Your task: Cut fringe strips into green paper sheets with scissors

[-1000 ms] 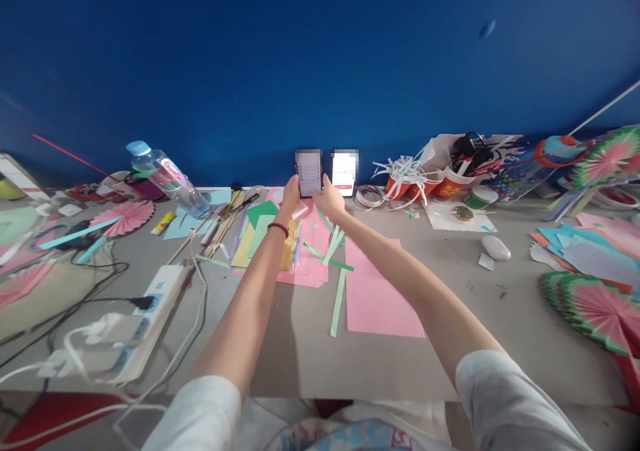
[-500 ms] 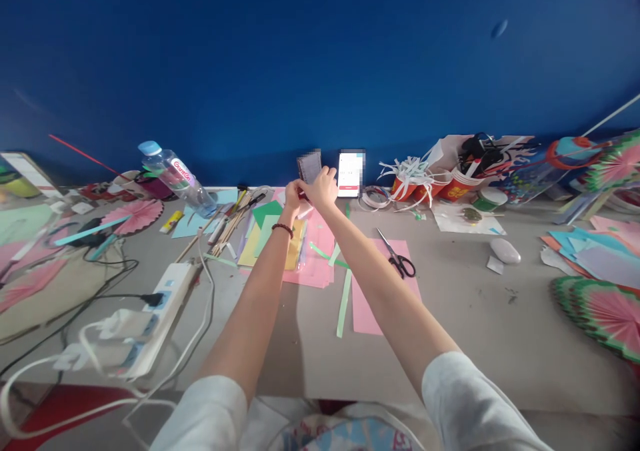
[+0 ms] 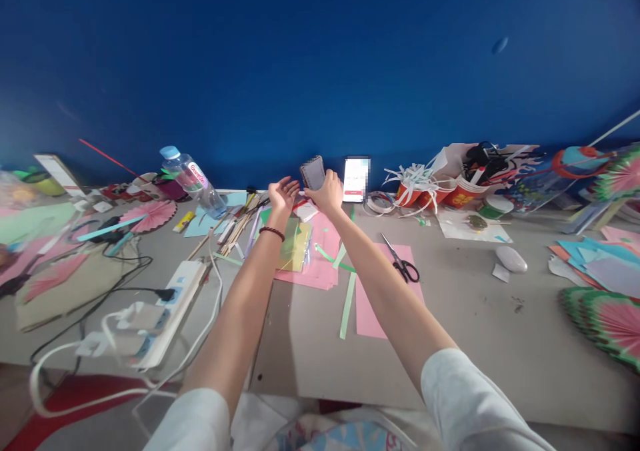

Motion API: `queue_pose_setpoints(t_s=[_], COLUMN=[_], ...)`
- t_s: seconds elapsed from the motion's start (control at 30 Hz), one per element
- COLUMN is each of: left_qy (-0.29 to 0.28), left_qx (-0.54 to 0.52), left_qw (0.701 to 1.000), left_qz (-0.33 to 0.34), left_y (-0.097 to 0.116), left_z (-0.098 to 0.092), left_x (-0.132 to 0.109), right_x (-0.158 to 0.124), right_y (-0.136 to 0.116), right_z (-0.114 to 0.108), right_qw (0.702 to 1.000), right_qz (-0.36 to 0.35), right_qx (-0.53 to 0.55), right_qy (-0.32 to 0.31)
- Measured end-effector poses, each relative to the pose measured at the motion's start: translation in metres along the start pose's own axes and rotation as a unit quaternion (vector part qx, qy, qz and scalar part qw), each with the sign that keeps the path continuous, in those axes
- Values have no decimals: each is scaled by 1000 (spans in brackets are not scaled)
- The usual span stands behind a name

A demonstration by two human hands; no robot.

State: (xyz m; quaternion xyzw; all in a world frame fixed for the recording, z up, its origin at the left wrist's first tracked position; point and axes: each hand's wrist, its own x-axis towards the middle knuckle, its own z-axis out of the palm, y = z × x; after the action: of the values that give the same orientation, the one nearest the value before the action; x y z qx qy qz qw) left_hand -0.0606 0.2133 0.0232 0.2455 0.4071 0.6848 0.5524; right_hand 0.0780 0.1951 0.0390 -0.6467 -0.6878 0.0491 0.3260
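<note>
At the back of the table, my right hand (image 3: 327,191) grips the lower edge of a small pad-like object (image 3: 313,172) that leans by the blue wall. A lit phone (image 3: 354,179) stands just right of that hand. My left hand (image 3: 284,194), palm up with fingers apart, holds nothing and is a little left of the pad. Below the hands lie a yellow sheet (image 3: 300,246) in a clear sleeve, pink paper (image 3: 325,278) and green strips (image 3: 347,308). Black-handled scissors (image 3: 404,264) rest on another pink sheet (image 3: 370,321).
A water bottle (image 3: 194,181) leans at the left, behind a power strip (image 3: 173,311) with loose cables. Red cups (image 3: 463,191) with paper strips and tools stand at the back right. Folded paper fans (image 3: 607,318) and a white mouse (image 3: 511,259) are further right.
My left hand has moved left, away from my right hand, and its fingers have spread. The pad now tilts more. The whole view has shifted slightly.
</note>
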Motion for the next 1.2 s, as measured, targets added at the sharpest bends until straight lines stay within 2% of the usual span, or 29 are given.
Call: queue_pose_setpoints(t_s=[0.07,0.23,0.33,0.43,0.53,0.63,0.87,1.03,1.2], left_qy=[3,-81,-151,-157,-130,-137,-173,-179,-182], left_qx=[11,82,119,157,154,169,252,269,274], left_qw=[1000,992,979,973,978,975,951,945,943], left_qz=[11,58,65,57,60,47,44,45,50], left_y=[11,30,34,29,18,9,6,5,4], left_z=[-10,-35,-49,-65,-78,-85,-83,-83,-83], left_x=[-14,-74,-109,-129,-136,-138,-141,-142,-142], right_x=[-1,1,2,1,-2,-5,-8,-2,7], right_y=[1,4,3,0,-5,-8,-4,-6,-13], right_z=[-4,-11,-12,-11,-10,-8,-2,6,15], right_qw=[999,993,987,987,988,987,972,951,940], right_qz=[-33,-107,-139,-137,-128,-130,-190,-247,-290], right_qx=[-6,-35,-61,-75,-81,-86,-133,-182,-170], right_qy=[-12,-40,-49,-44,-36,-29,-35,-35,-61])
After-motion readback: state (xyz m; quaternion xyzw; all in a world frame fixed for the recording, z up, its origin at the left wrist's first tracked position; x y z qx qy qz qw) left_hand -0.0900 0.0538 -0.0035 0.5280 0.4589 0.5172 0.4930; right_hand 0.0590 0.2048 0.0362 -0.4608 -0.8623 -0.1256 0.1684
